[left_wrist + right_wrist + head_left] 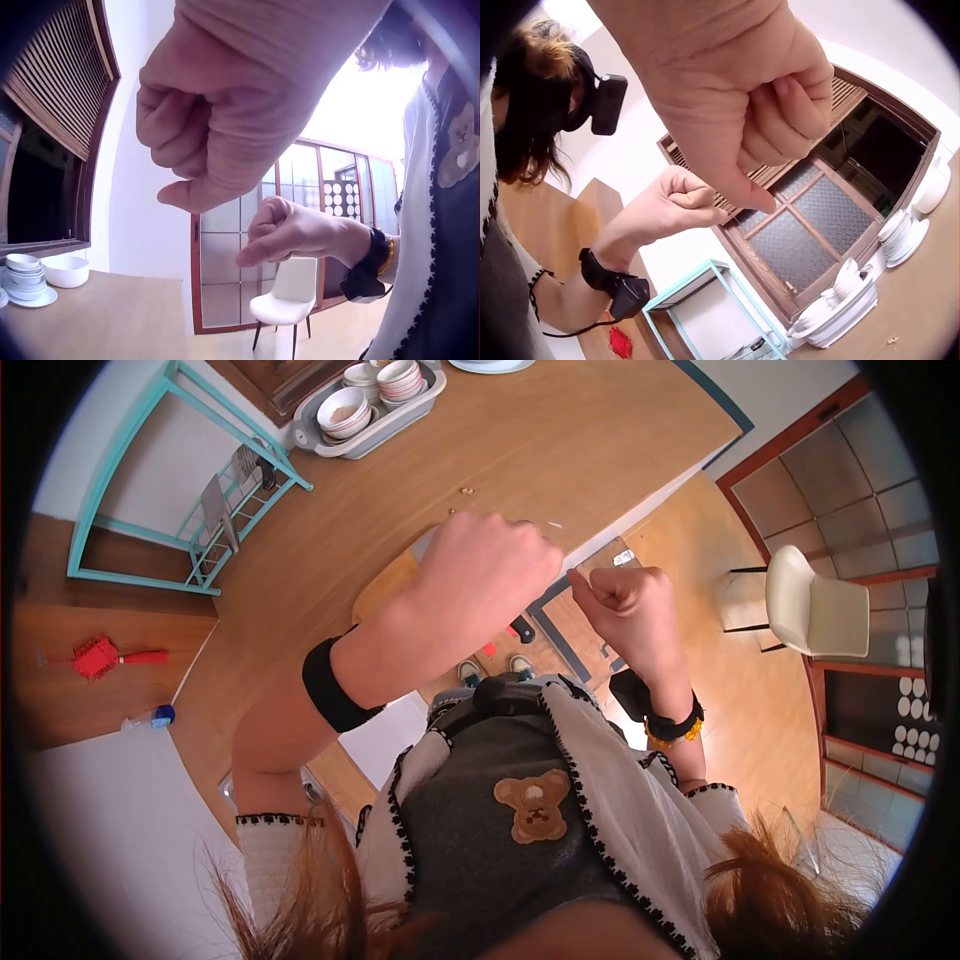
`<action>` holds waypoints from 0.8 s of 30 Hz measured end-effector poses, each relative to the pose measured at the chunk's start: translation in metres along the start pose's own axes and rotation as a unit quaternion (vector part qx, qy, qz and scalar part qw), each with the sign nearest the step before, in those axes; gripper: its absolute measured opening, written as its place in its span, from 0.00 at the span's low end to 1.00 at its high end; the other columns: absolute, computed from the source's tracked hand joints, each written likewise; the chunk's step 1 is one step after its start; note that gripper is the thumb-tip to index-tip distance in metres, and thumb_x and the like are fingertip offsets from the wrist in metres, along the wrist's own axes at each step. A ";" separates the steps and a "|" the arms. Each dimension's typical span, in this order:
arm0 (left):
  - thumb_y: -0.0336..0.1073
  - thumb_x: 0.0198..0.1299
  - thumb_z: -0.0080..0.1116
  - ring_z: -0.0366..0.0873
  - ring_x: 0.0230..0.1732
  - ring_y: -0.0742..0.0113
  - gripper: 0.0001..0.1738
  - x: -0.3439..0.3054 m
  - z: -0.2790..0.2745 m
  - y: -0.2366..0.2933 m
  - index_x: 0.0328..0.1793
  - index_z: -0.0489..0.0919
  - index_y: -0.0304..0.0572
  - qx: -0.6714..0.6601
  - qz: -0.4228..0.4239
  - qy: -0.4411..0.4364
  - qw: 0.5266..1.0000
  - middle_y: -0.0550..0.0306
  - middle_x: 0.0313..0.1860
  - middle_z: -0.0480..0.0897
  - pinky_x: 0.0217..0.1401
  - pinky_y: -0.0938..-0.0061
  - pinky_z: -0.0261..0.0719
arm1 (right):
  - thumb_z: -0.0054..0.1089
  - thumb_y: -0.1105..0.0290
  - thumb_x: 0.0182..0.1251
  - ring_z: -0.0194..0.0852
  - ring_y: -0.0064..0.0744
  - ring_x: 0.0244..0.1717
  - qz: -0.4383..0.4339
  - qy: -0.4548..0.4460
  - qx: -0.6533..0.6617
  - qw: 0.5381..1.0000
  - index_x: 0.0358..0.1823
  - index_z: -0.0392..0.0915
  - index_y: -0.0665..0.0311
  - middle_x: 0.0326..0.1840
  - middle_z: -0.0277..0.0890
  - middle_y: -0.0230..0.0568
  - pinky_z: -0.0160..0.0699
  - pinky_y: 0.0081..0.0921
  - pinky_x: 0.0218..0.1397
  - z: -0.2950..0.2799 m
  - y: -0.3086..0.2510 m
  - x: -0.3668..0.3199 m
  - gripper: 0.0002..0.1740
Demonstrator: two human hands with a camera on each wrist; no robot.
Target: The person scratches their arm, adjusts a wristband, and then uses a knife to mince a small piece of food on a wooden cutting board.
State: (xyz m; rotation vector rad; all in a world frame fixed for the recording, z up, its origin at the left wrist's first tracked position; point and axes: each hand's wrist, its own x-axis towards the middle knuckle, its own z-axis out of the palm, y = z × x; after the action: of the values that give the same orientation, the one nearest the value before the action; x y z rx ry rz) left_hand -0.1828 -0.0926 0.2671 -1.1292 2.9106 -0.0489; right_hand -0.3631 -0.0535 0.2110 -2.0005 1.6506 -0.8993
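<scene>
Both hands are raised above the table's edge with fingers curled in and nothing visible in them. In the head view the left hand [485,575] is at centre, and the right hand [635,610] is a little to its right, apart from it. The left wrist view shows the left hand [225,112] with its thumb pointing out, the right hand [300,232] beyond. From the right wrist, the right hand [735,97] also has its thumb extended; the left hand [664,206] is behind. Below them are a partly hidden board [385,588] and a black handle [522,628].
A grey basin [372,438] of bowls stands at the wooden table's [560,430] far side, with a turquoise rack [130,530] to the left. Small crumbs [467,491] lie on the table. A cream chair [838,615] stands at right. A blue-capped bottle [150,717] lies at left.
</scene>
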 end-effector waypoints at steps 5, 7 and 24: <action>0.28 0.48 0.54 0.81 0.28 0.53 0.02 -0.002 0.001 0.008 0.25 0.73 0.42 -0.030 -0.048 0.025 0.998 0.52 0.25 0.78 0.24 0.63 0.76 | 0.58 0.78 0.45 0.66 0.47 0.15 -0.077 -0.020 -0.062 0.995 0.12 0.66 0.65 0.13 0.62 0.48 0.65 0.33 0.19 -0.006 -0.009 0.000 0.10; 0.29 0.43 0.59 0.81 0.26 0.60 0.04 -0.004 0.004 0.011 0.22 0.75 0.45 -0.010 -0.039 0.077 0.996 0.57 0.21 0.78 0.21 0.70 0.75 | 0.56 0.79 0.38 0.70 0.46 0.17 -0.116 -0.045 -0.133 0.983 0.12 0.69 0.63 0.12 0.65 0.45 0.68 0.33 0.20 -0.009 -0.014 0.001 0.06; 0.31 0.33 0.65 0.81 0.23 0.72 0.06 -0.012 0.014 0.020 0.15 0.78 0.53 0.103 -0.094 0.115 0.984 0.63 0.19 0.78 0.17 0.79 0.70 | 0.62 0.81 0.32 0.77 0.40 0.21 -0.168 -0.058 -0.279 0.944 0.15 0.74 0.61 0.15 0.72 0.42 0.71 0.28 0.20 -0.006 -0.037 0.014 0.07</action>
State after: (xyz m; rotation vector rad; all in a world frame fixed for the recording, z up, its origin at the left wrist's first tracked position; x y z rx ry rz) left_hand -0.1873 -0.0699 0.2526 -1.4399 2.8872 -0.5027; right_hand -0.3388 -0.0578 0.2429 -2.7193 1.6502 -0.4173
